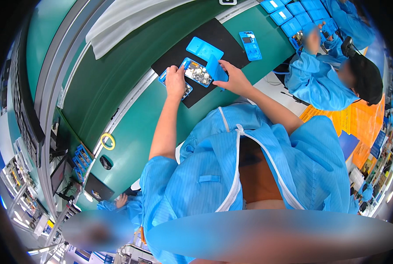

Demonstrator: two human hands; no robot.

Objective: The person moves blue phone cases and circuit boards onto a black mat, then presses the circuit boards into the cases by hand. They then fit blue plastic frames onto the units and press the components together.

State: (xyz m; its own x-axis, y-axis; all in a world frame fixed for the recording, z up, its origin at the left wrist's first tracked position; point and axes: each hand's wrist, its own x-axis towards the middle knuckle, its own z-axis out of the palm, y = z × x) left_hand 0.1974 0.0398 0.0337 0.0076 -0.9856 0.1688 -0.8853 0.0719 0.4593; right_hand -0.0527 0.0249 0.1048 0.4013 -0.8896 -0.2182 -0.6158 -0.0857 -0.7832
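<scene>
My right hand [234,79] grips a thin blue cover [215,66], tilted up at the right end of an open blue case [201,83]. A densely populated circuit board [197,71] shows inside that case. My left hand [175,82] is closed at the case's left end, its fingertips pointing down; whatever lies between them is hidden. Beneath and beside that hand sits a second blue case [188,91] with electronic parts, partly covered by the hand. Just beyond the open case lies a flat blue lid [204,48].
Under the cases is a black mat [179,49] on a green table [148,119]. A blue case [249,45] lies at the mat's right edge. Blue trays [295,17] stand far right, near a co-worker in blue [319,79]. Yellow tape [108,141] and a black mouse [106,162] lie left.
</scene>
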